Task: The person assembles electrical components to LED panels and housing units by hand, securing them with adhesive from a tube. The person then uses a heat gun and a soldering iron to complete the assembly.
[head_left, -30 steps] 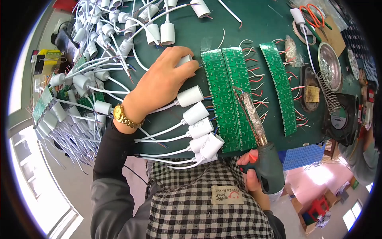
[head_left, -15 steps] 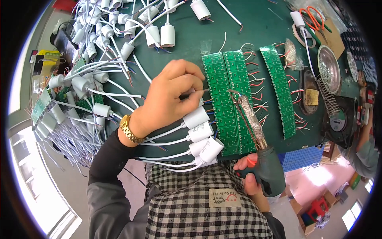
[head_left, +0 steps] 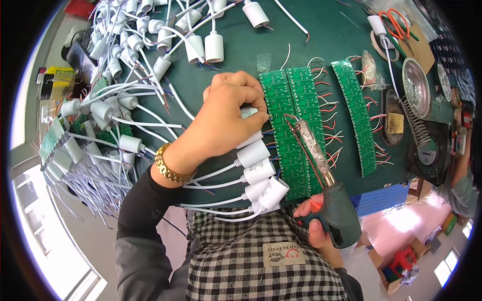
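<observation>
My left hand (head_left: 228, 113) is closed at the left edge of a green circuit board panel (head_left: 278, 105), thumb and fingertips pinched together. A white lamp socket (head_left: 248, 111) shows between its fingers; the wire ends there are hidden. Below that hand, several white lamp sockets (head_left: 252, 153) with white cables lie side by side, with thin coloured wires reaching the panel's edge. My right hand (head_left: 316, 228) grips a soldering gun (head_left: 341, 215) with a dark green body and red trigger. Its bent tip (head_left: 289, 117) is over the panel, close to my left fingertips; whether it touches is unclear.
A second green board strip (head_left: 355, 118) with red and white wires lies to the right. Piled sockets (head_left: 115, 108) and cables crowd the left. Farther right are a metal dish (head_left: 415, 83), a sponge in a holder (head_left: 395, 123), a coiled spring (head_left: 414, 123), orange-handled scissors (head_left: 396, 22) and a black fan (head_left: 429, 150).
My left hand has turned slightly, its fingertips now against the panel's edge, and a white socket shows between the fingers. The soldering gun's tip sits slightly nearer to them over the panel.
</observation>
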Demonstrator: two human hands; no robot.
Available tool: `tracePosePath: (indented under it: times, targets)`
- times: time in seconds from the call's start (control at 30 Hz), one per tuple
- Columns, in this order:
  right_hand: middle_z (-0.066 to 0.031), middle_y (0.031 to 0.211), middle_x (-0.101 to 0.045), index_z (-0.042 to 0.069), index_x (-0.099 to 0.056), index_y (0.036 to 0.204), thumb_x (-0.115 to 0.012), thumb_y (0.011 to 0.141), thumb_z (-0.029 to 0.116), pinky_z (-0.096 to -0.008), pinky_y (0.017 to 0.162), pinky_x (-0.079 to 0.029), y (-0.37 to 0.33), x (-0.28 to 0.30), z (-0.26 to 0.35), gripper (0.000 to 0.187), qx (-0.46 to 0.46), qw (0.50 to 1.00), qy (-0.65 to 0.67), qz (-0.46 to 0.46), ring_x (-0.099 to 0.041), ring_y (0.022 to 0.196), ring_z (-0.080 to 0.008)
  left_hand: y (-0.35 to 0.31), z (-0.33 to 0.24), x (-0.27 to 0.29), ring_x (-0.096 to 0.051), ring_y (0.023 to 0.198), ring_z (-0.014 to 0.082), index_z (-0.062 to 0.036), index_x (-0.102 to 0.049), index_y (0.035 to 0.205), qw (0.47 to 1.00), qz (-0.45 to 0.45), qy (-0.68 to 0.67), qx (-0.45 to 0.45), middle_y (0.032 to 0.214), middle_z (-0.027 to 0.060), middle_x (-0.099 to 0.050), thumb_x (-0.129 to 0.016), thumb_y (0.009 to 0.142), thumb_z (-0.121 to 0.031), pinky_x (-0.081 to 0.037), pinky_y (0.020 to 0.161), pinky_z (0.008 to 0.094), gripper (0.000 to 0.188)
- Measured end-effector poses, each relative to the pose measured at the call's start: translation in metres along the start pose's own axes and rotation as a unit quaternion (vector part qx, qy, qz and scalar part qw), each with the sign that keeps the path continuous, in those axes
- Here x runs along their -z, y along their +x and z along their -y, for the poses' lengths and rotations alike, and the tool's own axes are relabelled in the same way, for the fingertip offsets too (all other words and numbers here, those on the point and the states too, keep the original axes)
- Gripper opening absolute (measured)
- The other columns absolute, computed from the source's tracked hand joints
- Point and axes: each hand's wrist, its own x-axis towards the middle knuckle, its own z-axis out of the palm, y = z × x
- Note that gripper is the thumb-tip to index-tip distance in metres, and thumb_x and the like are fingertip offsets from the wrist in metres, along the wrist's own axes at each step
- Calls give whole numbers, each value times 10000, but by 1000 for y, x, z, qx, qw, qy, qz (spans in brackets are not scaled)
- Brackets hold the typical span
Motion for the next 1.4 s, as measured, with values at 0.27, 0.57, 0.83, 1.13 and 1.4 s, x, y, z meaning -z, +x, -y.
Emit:
tracePosePath:
  times: [0.27,0.57,0.83,1.13,1.4]
  targets:
    - [-92,884,-556,-4,-468,1152,-568,831,79,-353,714,-508,-13,13,-11,346,-54,998,-16,0,-577,785,-198,-5,-4,-10,-450,1055,262,-29,-616,719,998,-49,7,40,987,52,-590,-665,697,-45,-321,966,360,57]
    - [-109,898,-527,-23,-443,1130,-583,862,188,-351,729,-512,-13,17,-8,368,-109,987,-82,80,-582,782,-214,-5,1,-10,-456,1069,271,-30,-612,717,998,-45,5,33,982,57,-601,-657,699,-42,-328,965,378,50]
    - [-110,850,-682,-46,-594,1078,-658,810,114,-245,566,-499,-16,-1,-5,319,-114,961,-252,-28,-634,683,-138,-10,-2,-16,-444,1119,276,-47,-601,735,996,-83,7,21,998,35,-601,-640,714,-40,-295,987,399,44]
    - [-138,920,-536,-18,-480,1039,-636,858,198,-353,782,-486,-17,-1,2,323,-89,965,-246,-5,-564,833,-220,-8,-2,-23,-452,1095,300,-37,-619,715,994,-109,9,4,984,57,-612,-630,685,-33,-291,967,432,33]
    - [-144,941,-539,0,-445,1112,-622,862,175,-366,799,-482,-15,-1,1,353,-92,949,-301,34,-568,864,-234,-9,-2,-24,-462,1074,306,-36,-622,715,993,-119,18,9,955,47,-612,-632,670,-15,-295,956,432,51]
